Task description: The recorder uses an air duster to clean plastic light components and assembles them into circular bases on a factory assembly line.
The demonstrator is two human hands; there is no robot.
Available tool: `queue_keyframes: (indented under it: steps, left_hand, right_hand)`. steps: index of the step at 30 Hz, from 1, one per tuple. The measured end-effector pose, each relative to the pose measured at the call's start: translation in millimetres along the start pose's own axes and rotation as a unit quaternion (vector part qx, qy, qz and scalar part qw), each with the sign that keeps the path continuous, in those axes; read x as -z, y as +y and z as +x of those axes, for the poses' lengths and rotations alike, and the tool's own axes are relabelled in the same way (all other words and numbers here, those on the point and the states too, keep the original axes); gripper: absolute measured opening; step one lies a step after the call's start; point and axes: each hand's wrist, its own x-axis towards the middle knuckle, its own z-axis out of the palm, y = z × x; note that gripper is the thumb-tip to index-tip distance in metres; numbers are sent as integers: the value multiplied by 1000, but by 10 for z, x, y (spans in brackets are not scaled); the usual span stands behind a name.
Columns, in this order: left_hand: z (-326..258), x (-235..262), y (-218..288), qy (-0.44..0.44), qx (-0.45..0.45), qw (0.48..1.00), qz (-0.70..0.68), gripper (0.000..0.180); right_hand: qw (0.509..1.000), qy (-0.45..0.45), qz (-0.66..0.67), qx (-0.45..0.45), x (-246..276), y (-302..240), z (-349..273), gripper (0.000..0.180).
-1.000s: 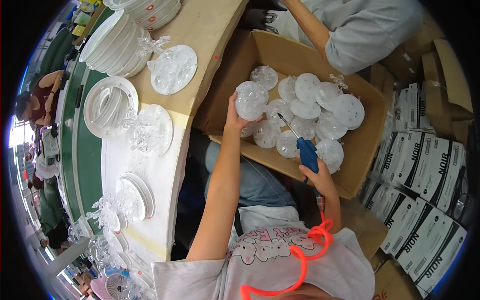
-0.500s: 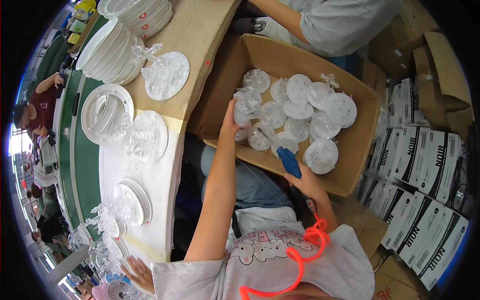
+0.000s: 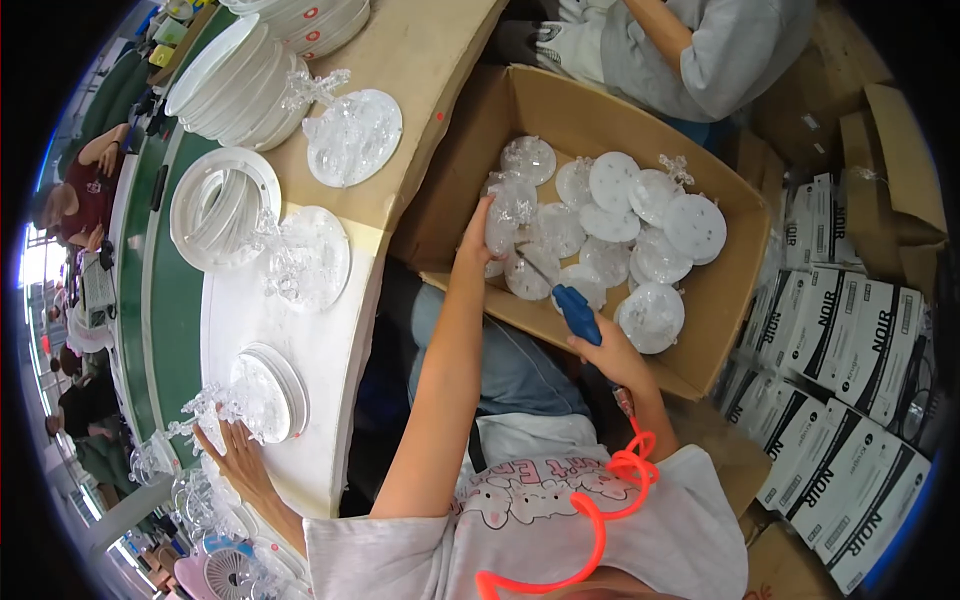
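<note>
My left hand [image 3: 478,235] reaches over the near left side of an open cardboard box [image 3: 455,165], closed on a clear plastic part [image 3: 513,200] with moulded shapes. In my right hand [image 3: 612,352], at the box's near edge, is a blue air blow gun [image 3: 578,315]. Its thin nozzle [image 3: 537,268] points up and left, towards the left hand's part, and stops short of it. An orange coiled hose [image 3: 603,535] trails from near my right wrist down across my shirt. Several round translucent discs [image 3: 694,228] lie heaped in the box.
On the worktable [image 3: 290,365] at left stand stacked white rings [image 3: 225,85] and clear parts on discs [image 3: 355,138]. A co-worker's hand [image 3: 240,460] touches clear parts there. Another person [image 3: 745,60] sits beyond the box. Printed cartons [image 3: 850,330] are piled at right.
The view has shifted slightly. The co-worker's hand at lower left has moved up the table to the clear parts. My hands keep their holds on the part and the blow gun.
</note>
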Motion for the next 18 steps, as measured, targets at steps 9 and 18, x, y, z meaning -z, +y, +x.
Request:
queue_keyframes:
  steps: [9,18]
  left_hand:
    - [4,-3,13,5,6,999,-51,58]
    - [34,12,-24,-10,32,998,-61,57]
  right_hand:
    - [994,-15,108,-11,107,59,30,30]
    - [998,-55,10,-24,195,-242,-36,36]
